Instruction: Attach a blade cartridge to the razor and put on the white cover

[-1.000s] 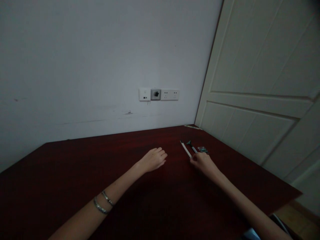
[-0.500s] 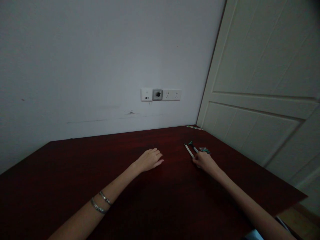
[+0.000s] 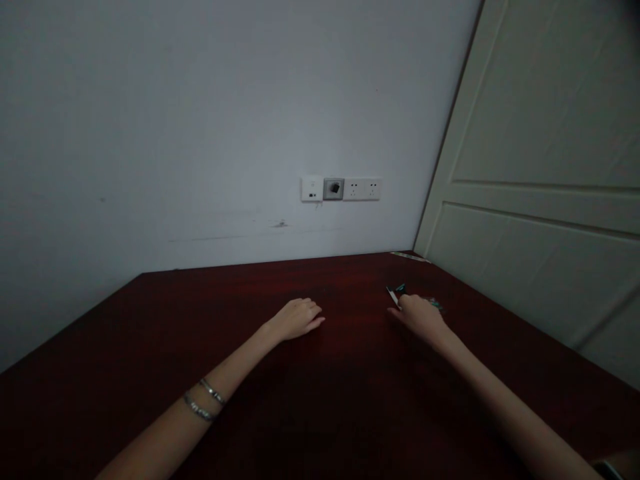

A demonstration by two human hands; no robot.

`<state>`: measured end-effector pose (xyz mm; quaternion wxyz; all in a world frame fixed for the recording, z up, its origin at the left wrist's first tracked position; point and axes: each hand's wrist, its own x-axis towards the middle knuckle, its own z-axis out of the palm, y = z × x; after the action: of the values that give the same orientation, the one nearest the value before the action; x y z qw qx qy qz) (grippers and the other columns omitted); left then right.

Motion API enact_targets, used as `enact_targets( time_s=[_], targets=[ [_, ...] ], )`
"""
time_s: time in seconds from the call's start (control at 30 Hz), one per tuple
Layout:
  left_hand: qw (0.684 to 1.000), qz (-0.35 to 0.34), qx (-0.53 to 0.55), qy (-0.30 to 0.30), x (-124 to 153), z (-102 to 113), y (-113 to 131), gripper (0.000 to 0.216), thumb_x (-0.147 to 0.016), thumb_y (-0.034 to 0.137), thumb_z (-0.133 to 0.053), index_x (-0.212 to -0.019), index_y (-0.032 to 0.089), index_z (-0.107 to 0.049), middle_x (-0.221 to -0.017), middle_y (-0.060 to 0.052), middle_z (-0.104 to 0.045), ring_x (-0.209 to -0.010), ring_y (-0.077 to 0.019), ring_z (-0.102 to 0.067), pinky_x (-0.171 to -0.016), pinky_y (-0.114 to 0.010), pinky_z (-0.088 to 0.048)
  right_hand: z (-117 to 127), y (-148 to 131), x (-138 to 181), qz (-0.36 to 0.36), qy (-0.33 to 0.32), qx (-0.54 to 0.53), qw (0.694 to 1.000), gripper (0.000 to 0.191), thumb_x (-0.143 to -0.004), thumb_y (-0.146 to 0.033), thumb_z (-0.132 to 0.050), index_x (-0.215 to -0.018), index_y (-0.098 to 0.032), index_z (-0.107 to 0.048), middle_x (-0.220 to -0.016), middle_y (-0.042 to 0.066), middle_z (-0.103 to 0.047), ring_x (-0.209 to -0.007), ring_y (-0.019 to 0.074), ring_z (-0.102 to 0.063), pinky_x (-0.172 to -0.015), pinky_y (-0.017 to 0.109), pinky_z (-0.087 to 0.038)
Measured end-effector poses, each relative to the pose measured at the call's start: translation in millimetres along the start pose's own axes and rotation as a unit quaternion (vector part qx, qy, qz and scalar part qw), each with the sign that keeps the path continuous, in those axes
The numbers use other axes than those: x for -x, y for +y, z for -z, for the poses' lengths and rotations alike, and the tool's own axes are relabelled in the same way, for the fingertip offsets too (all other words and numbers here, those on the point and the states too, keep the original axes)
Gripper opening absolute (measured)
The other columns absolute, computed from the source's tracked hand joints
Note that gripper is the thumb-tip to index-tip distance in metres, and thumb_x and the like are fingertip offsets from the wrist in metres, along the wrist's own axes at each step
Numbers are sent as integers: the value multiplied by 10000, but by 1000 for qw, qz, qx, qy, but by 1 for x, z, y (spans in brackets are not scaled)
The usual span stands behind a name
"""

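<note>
My left hand (image 3: 299, 319) rests palm down on the dark red tabletop (image 3: 300, 400). It is open and holds nothing, its thumb a little apart from the loosely bent fingers. To the right, my right hand (image 3: 419, 316) is low over a few small things, its thumb stretched out to the left. Just beyond its fingers shows a thin white strip (image 3: 394, 297) with a dark tip. Beside that is a green-headed razor (image 3: 401, 288), its handle hidden under my fingers. A small clear and green item (image 3: 434, 303) lies behind the hand, partly covered.
A pale printed strip (image 3: 411, 257) lies at the table's far right corner. On the white wall (image 3: 225, 133) behind are a switch plate and power sockets (image 3: 363, 189). A panelled white door or cabinet side (image 3: 540, 180) borders the table on the right.
The view has turned slightly left. My right hand has moved a little left and forward over the strip and razor, covering more of them. My left hand has hardly moved.
</note>
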<state>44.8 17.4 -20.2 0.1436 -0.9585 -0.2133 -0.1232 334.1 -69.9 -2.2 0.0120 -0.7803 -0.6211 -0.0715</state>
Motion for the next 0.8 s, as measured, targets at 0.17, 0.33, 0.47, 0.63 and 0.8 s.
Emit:
enact_targets(
  time_s=[0.17, 0.33, 0.47, 0.63, 0.8],
  targets=[
    [997, 71, 10, -23, 26, 5, -17, 342, -903, 367, -367, -968, 127, -602, -892, -93, -651, -859, -187, -604, -778, -312, -445, 7, -46, -15, 101, 11, -25, 994, 315, -849, -353, -458, -895, -90, -627, -930, 182, -633, -871, 273, -625, -698, 324, -444],
    [984, 167, 55, -27, 59, -6, -46, 366, -896, 381, -382, -1111, 133, -543, -1124, -115, -599, -1051, -197, -546, -903, -335, -397, -1, -91, -29, 186, 30, -66, 980, 320, -831, -316, -479, -1029, -100, -609, -1059, 175, -572, -1012, 269, -542, -800, 333, -425],
    [968, 236, 68, -41, 81, -16, -62, 421, -895, 406, -357, -1166, 122, -510, -1250, -146, -517, -1171, -230, -463, -969, -375, -351, -15, -113, -40, 244, 31, -102, 964, 400, -847, -329, -458, -1178, -119, -538, -1150, 162, -516, -1074, 252, -470, -863, 334, -393],
    [955, 280, 74, -56, 87, -26, -69, 495, -890, 459, -319, -1202, 113, -486, -1339, -168, -420, -1250, -266, -370, -1015, -416, -288, -38, -120, -45, 212, 49, -118, 969, 444, -878, -360, -395, -1215, -97, -512, -1230, 184, -475, -1120, 268, -437, -900, 355, -360],
    [945, 307, 92, -66, 83, -33, -73, 539, -872, 496, -323, -1256, 135, -437, -1401, -160, -332, -1298, -282, -288, -1028, -440, -254, -50, -119, -42, 183, 68, -135, 971, 446, -896, -357, -338, -1216, -106, -520, -1252, 158, -497, -1136, 265, -442, -926, 359, -342]
  ],
)
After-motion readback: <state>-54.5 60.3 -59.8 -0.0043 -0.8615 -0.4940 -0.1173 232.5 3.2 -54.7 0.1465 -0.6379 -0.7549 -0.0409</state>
